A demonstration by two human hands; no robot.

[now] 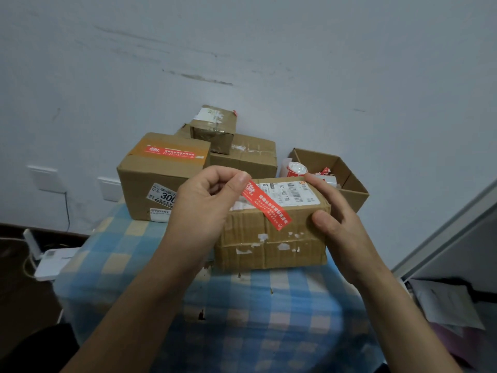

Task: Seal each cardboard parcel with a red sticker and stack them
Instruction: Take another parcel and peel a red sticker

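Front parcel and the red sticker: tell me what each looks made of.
The front parcel: brown corrugated cardboard, matte, by its ribbed, dented face. The red sticker: probably thin, smooth printed paper or film; it bends freely where the left hand pinches it.

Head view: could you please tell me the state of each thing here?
near parcel: closed, gripped by right hand.
red sticker: slanted across it, upper end pinched by left hand.
left parcel: closed, sealed sticker on top.
small parcel: closed, stacked on back parcel.
open box: flaps open, holds sticker roll.
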